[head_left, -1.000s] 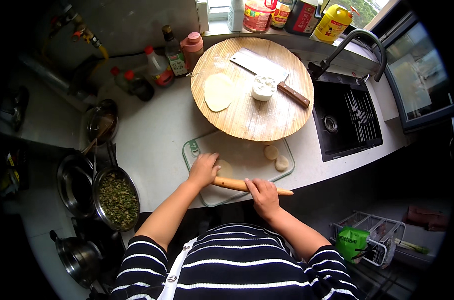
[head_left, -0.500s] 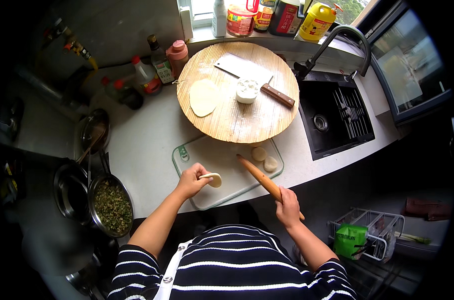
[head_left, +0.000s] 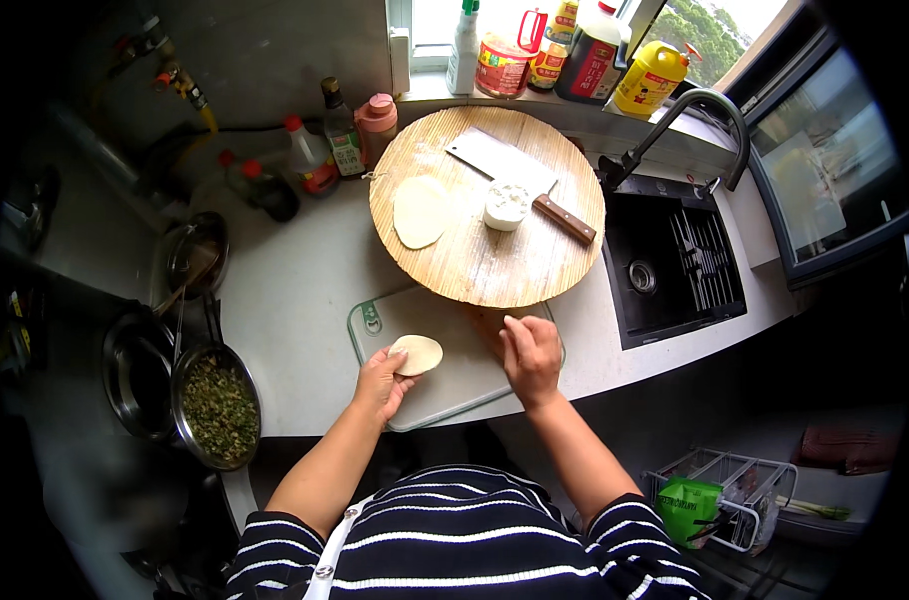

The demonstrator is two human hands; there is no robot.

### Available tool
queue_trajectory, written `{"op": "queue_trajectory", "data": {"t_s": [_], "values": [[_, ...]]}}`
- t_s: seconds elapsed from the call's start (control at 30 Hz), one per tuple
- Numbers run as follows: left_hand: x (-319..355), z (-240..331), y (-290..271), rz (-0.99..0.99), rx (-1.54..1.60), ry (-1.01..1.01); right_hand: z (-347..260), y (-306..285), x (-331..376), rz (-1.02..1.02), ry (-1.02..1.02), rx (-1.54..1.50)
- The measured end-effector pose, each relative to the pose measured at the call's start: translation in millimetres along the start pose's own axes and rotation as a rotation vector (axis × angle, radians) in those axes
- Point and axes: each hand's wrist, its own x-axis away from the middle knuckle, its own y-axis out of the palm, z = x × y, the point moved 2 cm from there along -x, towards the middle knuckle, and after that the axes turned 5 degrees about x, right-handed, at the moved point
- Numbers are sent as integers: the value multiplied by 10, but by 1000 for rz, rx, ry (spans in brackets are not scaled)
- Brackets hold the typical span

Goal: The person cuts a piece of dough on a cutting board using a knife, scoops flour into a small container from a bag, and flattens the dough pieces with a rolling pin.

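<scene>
My left hand (head_left: 383, 380) is closed on the edge of a flat, pale dough round (head_left: 417, 355), held over the near part of a green-rimmed white cutting board (head_left: 445, 385). My right hand (head_left: 533, 358) hovers over the board's right side, fingers curled together; what they hold, if anything, is hidden. The wooden rolling pin (head_left: 487, 326) shows just left of these fingers, its rest covered by the hand. Behind, a round wooden board (head_left: 460, 270) carries a rolled-out dough sheet (head_left: 420, 212), a white tub of white powder (head_left: 507, 206) and a cleaver (head_left: 505, 160).
A pan of chopped green filling (head_left: 218, 408) stands at the left beside dark pans. Bottles (head_left: 313, 160) and a pink-lidded jug (head_left: 377, 125) line the wall. A black sink (head_left: 655, 260) with a tap lies right. Below right is a wire basket (head_left: 725, 480) holding a green bag.
My right hand has moved up and left over the board, its grip on the rolling pin no longer plain. The left hand has turned the dough round flatter toward view. The view has shifted slightly.
</scene>
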Motion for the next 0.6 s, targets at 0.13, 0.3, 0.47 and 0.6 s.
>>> {"op": "queue_trajectory", "data": {"t_s": [0.13,0.3,0.47,0.6], "values": [[28,-3,-91,23,-46,13,216,41,-1321,55,-131,21],[64,-50,-72,54,-19,20,519,620,-1976,-504,-98,288],[109,-78,-185,63,7,47,547,767,-2211,-470,-93,188],[180,-45,-191,76,-19,56,631,862,-2247,-655,-55,341]]}}
